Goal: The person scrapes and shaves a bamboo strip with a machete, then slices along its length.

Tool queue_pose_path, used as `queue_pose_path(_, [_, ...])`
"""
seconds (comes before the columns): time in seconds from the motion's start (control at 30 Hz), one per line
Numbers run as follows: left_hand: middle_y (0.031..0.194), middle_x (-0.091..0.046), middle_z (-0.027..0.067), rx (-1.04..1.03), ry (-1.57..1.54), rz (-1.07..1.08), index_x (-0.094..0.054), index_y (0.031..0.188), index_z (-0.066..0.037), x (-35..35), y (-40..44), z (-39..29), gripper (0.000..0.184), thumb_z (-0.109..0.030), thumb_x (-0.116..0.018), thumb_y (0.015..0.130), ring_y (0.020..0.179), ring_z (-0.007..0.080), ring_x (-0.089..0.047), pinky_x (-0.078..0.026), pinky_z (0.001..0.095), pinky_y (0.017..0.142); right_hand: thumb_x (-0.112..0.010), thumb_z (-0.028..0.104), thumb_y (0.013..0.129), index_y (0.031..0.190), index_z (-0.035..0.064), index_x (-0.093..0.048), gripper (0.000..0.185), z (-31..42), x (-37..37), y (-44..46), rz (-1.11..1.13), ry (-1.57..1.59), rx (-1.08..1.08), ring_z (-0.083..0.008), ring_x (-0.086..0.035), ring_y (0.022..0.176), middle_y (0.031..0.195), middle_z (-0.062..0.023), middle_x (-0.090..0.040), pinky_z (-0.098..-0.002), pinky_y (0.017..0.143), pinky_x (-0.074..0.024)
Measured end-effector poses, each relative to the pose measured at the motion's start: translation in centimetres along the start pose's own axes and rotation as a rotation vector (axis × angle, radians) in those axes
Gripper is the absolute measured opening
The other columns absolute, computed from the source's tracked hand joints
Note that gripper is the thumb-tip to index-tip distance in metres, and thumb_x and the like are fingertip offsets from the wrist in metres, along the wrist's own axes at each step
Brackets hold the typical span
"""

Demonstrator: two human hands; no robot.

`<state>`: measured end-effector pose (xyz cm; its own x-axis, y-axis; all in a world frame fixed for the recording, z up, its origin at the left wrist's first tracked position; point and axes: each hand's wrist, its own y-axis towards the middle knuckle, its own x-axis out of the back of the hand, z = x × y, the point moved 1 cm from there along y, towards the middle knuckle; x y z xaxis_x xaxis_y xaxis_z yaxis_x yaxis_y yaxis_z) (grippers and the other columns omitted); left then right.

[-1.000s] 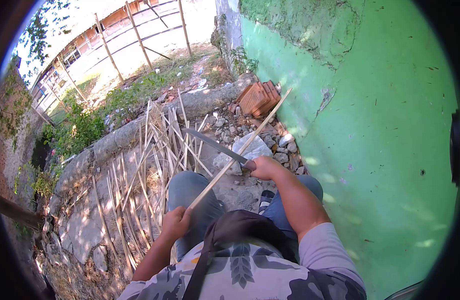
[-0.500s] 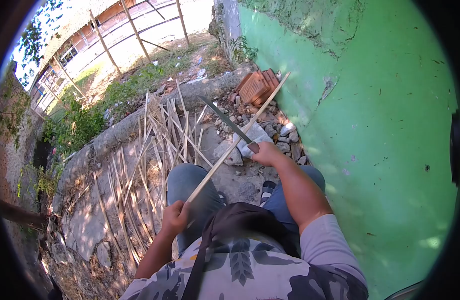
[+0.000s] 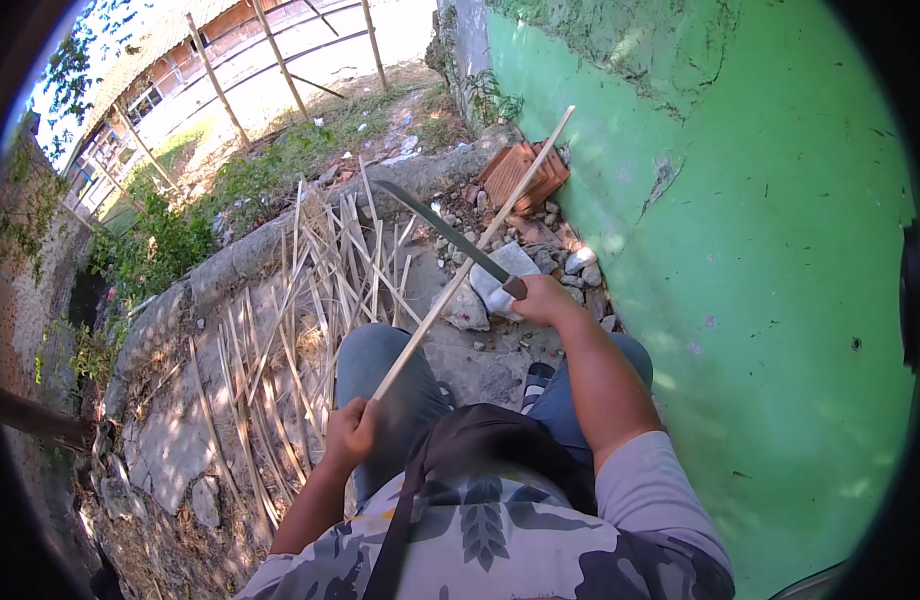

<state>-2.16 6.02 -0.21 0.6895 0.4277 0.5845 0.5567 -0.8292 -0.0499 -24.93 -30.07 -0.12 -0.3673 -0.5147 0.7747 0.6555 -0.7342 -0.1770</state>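
Here you are, left hand (image 3: pixel 350 432) clamped round the near end of the long pale strip (image 3: pixel 411 346), right hand (image 3: pixel 545 301) well apart on the knife (image 3: pixel 443 226), blade across its middle. Loose strips (image 3: pixel 320 265) look finished; this one seems mid-work (how many remain, I can't tell). Its long axis slants up from your left knee (image 3: pixel 365 360), far end pointing forward-right past the tiles (image 3: pixel 502 178).

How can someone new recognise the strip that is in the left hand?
From the green wall, look left to the bent knees. There the left hand grips one long, pale, straight strip, which slants up toward the stacked orange tiles and is crossed in view by the knife. Its neighbours lie loose on the ground in a tangled heap; this one is raised.
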Motion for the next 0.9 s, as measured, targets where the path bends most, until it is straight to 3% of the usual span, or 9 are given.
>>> queue_pose_path(0.1, [0.061,-0.053,0.0056,-0.002,-0.01,0.016,-0.061,0.078,0.002,0.3,0.1,-0.7,0.039,-0.028,-0.059,0.103,0.06,0.0111,-0.048,-0.04,0.0339,0.054,-0.07,0.029,0.077,0.103,0.0052,-0.073,0.036,-0.5,0.2,-0.6,-0.076,0.197,-0.096,-0.0398,-0.07,0.098,0.1,-0.0221,-0.073,-0.0465,0.085,-0.0543])
queue_pose_path(0.17, [0.063,-0.052,0.0006,0.028,-0.03,0.049,-0.061,0.079,0.001,0.2,0.1,-0.8,0.038,-0.028,-0.06,0.104,0.062,0.0088,-0.046,-0.038,0.032,0.054,-0.07,0.028,0.077,0.103,0.0049,-0.072,0.035,-0.2,0.1,-0.9,-0.029,0.081,-0.025,-0.0401,-0.069,0.097,0.1,-0.0217,-0.073,-0.0467,0.085,-0.0542])
queue_pose_path(0.37, [0.062,-0.052,0.0016,0.079,-0.013,0.052,-0.061,0.08,0.001,0.1,0.1,-2.1,0.038,-0.029,-0.06,0.104,0.062,0.0093,-0.046,-0.039,0.032,0.055,-0.073,0.03,0.078,0.097,0.0156,-0.073,0.024,3.4,-2.1,-3.3,0.195,-0.303,0.266,-0.0349,-0.071,0.096,0.096,-0.0128,-0.074,-0.0468,0.084,-0.0555])
queue_pose_path(0.47, [0.062,-0.05,0.0015,0.042,0.026,0.066,-0.059,0.079,0.001,0.6,0.0,-1.5,0.04,-0.03,-0.06,0.104,0.061,0.0094,-0.044,-0.037,0.0325,0.054,-0.072,0.03,0.079,0.098,0.0151,-0.073,0.024,4.4,-1.3,-3.3,0.216,-0.358,0.286,-0.0353,-0.07,0.097,0.097,-0.0131,-0.074,-0.0463,0.084,-0.0553])
queue_pose_path(0.57, [0.062,-0.049,0.0013,0.017,-0.016,0.032,-0.057,0.078,0.001,0.3,-0.1,-0.4,0.042,-0.031,-0.059,0.105,0.062,0.0096,-0.043,-0.036,0.0329,0.054,-0.073,0.033,0.081,0.098,0.0132,-0.073,0.026,0.9,-1.8,-0.6,0.08,-0.194,0.227,-0.0355,-0.07,0.092,0.096,-0.0127,-0.075,-0.0459,0.079,-0.054])
queue_pose_path(0.67, [0.062,-0.049,0.0012,0.046,0.014,-0.009,-0.057,0.078,0.001,-0.2,0.2,0.6,0.042,-0.031,-0.058,0.105,0.062,0.0095,-0.043,-0.037,0.033,0.055,-0.072,0.03,0.079,0.1,0.0102,-0.073,0.029,-0.2,-0.6,-0.1,-0.081,0.074,0.004,-0.0386,-0.07,0.098,0.1,-0.019,-0.074,-0.0469,0.084,-0.0546])
queue_pose_path(0.77, [0.062,-0.05,0.0012,0.038,0.056,0.01,-0.059,0.079,0.001,-0.3,0.5,0.8,0.041,-0.031,-0.058,0.105,0.062,0.0093,-0.044,-0.038,0.0328,0.055,-0.072,0.029,0.079,0.1,0.0075,-0.072,0.03,0.0,-0.7,-0.9,-0.056,0.066,0.014,-0.0404,-0.069,0.097,0.101,-0.0214,-0.073,-0.048,0.084,-0.0542])
queue_pose_path(0.87, [0.062,-0.058,0.016,0.059,0.057,-0.003,-0.062,0.08,0.002,-0.5,0.7,1.0,0.039,-0.03,-0.061,0.102,0.056,0.0198,-0.055,-0.045,0.039,0.056,-0.069,0.03,0.081,0.1,0.0089,-0.071,0.029,0.9,-1.6,-1.9,0.016,-0.087,0.122,-0.0401,-0.069,0.098,0.099,-0.0204,-0.073,-0.0485,0.084,-0.0548])
queue_pose_path(0.9, [0.061,-0.058,0.0159,0.059,0.062,-0.002,-0.062,0.08,0.002,-0.5,0.6,0.8,0.039,-0.03,-0.061,0.101,0.055,0.0197,-0.055,-0.045,0.039,0.056,-0.069,0.03,0.081,0.1,0.0097,-0.071,0.028,1.6,-2.1,-2.2,0.065,-0.154,0.153,-0.0397,-0.069,0.098,0.099,-0.0198,-0.073,-0.0485,0.084,-0.055])
